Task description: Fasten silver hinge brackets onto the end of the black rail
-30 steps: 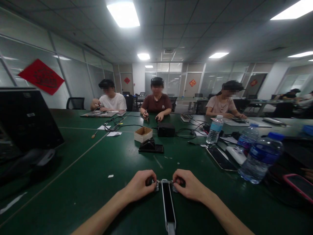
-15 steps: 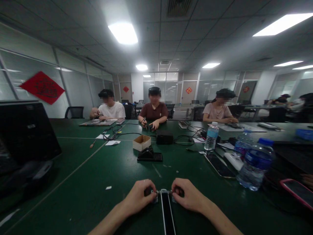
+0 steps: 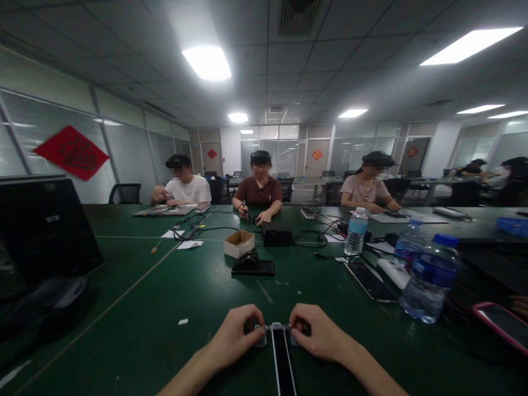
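Note:
A long, narrow black strip with a silver frame (image 3: 282, 357) lies on the green table, running from the bottom of the view towards me. Small metal fittings sit at its far end, one on the left (image 3: 260, 335) and one on the right (image 3: 293, 335). My left hand (image 3: 237, 333) pinches the left fitting between its fingers, and my right hand (image 3: 317, 330) pinches the right one. The fingers hide most of both fittings. A small white paper scrap (image 3: 183, 322) lies left of my left hand.
The green table (image 3: 124, 324) holds a cardboard box (image 3: 239, 243), a black stand (image 3: 252, 265), a black unit (image 3: 277, 234), cables, several water bottles (image 3: 430, 278) and a smartphone (image 3: 370, 281). A dark monitor (image 3: 41, 236) stands left. Several co-workers sit across the table.
The whole scene has shifted in view as my head tilted up, so my hands and the strip sit lower in the picture. Both hands keep the same hold on the fittings.

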Demonstrator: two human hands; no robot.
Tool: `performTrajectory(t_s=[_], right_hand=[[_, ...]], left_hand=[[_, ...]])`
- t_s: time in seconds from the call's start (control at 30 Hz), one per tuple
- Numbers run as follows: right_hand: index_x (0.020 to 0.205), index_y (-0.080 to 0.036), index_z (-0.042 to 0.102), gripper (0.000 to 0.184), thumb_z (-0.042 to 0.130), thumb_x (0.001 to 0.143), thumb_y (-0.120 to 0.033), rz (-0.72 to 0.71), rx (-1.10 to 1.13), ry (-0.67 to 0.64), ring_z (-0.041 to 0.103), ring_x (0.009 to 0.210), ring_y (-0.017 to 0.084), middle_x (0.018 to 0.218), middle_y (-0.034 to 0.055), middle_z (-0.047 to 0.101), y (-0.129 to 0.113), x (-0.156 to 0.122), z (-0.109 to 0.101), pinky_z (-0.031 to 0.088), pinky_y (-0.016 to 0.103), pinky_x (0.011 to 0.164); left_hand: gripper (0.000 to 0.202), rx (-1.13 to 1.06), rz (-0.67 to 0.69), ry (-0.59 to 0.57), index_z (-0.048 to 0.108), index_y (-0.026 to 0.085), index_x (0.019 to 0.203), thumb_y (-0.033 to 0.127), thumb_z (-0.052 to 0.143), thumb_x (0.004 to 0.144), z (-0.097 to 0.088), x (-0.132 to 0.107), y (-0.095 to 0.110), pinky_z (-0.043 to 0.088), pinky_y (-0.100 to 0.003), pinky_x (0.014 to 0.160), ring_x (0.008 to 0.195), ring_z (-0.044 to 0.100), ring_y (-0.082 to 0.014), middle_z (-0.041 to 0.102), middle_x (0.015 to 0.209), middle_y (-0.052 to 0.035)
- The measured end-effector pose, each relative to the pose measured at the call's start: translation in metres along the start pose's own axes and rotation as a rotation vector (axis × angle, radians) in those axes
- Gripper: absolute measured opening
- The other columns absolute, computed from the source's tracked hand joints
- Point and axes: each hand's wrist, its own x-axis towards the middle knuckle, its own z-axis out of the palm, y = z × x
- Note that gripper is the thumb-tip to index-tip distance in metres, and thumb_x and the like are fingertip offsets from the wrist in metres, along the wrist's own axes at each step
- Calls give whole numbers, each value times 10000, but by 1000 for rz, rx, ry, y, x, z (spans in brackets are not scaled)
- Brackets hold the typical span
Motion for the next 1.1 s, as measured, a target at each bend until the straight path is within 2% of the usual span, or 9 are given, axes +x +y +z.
performTrajectory(t_s=[0.3, 0.63, 0.87, 1.1], right_hand=[[824, -177, 631, 108, 553, 799, -248, -18, 12, 2, 542, 709, 137, 813, 16, 607, 3, 0, 2, 415, 233, 619], [810, -172, 634, 87, 562, 780, -212, -32, -17, 17, 541, 689, 132, 767, 10, 604, 5, 2, 5, 401, 226, 621], [818, -180, 636, 102, 555, 796, -239, -5, -13, 1, 547, 713, 138, 799, 11, 609, 5, 1, 5, 403, 235, 638], [808, -179, 637, 100, 554, 789, -231, 2, -12, 10, 547, 711, 143, 788, 12, 611, 5, 1, 6, 403, 244, 641]], left_hand=[[117, 7, -40, -19, 613, 163, 907, 211, 609, 801, -2, 0, 4, 389, -200, 610, 680, 524, -124, 606, 790, 28], [91, 0, 10, 20, 609, 165, 887, 206, 556, 825, -1, -1, 5, 403, -207, 637, 682, 521, -127, 614, 797, 15], [138, 3, -31, -7, 609, 162, 930, 199, 599, 797, 1, -1, 3, 394, -200, 613, 667, 519, -120, 601, 780, 28], [127, -14, -4, 1, 617, 165, 930, 194, 586, 810, -1, -3, 6, 406, -205, 633, 690, 538, -125, 615, 813, 18]])
